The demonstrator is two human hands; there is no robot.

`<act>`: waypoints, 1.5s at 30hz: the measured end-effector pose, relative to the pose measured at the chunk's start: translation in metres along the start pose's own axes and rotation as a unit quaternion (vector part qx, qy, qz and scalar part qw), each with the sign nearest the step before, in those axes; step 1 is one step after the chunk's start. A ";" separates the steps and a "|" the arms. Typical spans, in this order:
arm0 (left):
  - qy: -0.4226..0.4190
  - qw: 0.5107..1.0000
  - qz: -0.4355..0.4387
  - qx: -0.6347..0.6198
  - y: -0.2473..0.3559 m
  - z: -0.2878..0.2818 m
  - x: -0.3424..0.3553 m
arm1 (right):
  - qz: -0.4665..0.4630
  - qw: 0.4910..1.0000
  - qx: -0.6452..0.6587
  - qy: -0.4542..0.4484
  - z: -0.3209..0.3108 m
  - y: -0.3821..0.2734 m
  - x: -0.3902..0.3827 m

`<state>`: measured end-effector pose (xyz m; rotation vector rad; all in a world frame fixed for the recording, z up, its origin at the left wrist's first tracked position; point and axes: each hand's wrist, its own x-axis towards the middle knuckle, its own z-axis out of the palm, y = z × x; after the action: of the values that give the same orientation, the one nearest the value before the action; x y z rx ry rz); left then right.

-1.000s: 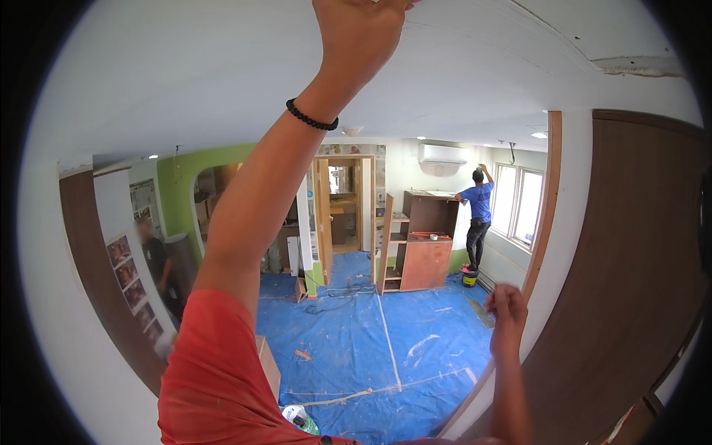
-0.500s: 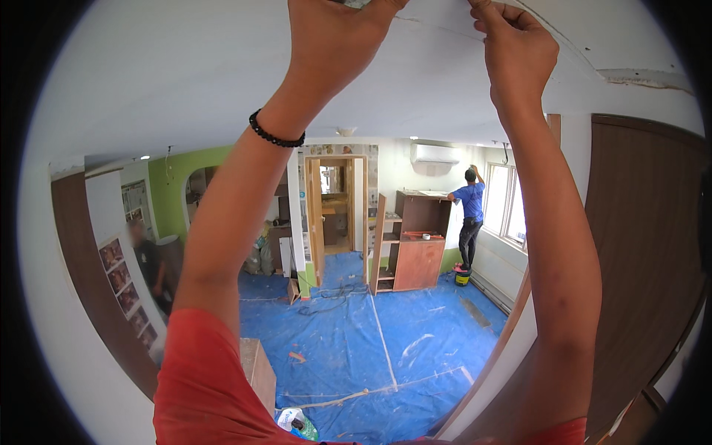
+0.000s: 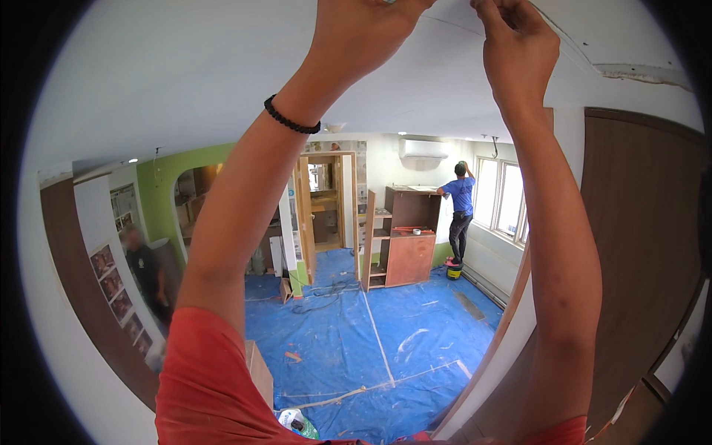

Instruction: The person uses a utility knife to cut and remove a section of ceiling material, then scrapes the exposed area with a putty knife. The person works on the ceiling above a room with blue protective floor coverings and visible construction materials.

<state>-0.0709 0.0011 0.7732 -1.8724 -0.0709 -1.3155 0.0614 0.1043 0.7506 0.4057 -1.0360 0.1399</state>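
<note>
Both my arms reach up to the white ceiling (image 3: pixel 185 67). My left hand (image 3: pixel 367 33), below a black bead bracelet (image 3: pixel 291 119), is curled at the top edge; a sliver of something pale shows in it, but its fingertips are cut off. To its right, my right hand (image 3: pixel 523 37) is closed, with thumb and fingers pinched together. Whatever it pinches is too small or too hidden to name. A thin seam (image 3: pixel 454 24) runs along the ceiling between the hands, and a longer cracked joint (image 3: pixel 571 33) passes beside my right hand.
Blue sheeting (image 3: pixel 334 341) covers the floor below. A person in a blue shirt (image 3: pixel 461 196) stands on a bucket (image 3: pixel 454 273) by the window, beside a wooden cabinet (image 3: pixel 411 259). Another person (image 3: pixel 144 271) stands at the left. A dark wood panel (image 3: pixel 630 245) rises at the right.
My left hand has moved right, closer to my right hand, which stays almost in place. The room has shifted slightly left and up in the view.
</note>
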 end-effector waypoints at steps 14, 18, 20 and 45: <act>0.046 0.999 0.002 0.000 -0.021 0.018 -0.002 | 0.160 0.986 0.046 -0.014 -0.003 0.003 -0.003; 0.087 0.994 -0.049 -0.037 -0.028 0.028 -0.010 | 0.169 0.984 0.065 0.003 0.005 0.007 -0.004; 0.095 0.994 -0.017 -0.053 -0.031 0.034 -0.012 | 0.149 0.986 0.074 0.007 0.006 0.008 -0.005; 0.222 0.965 -0.046 -0.129 -0.020 0.066 -0.010 | 0.102 0.985 0.121 -0.069 -0.011 0.022 -0.003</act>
<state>-0.0351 0.0604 0.7696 -1.7508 0.2613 -1.8548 0.0625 0.1292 0.7489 0.5347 -1.2020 0.4283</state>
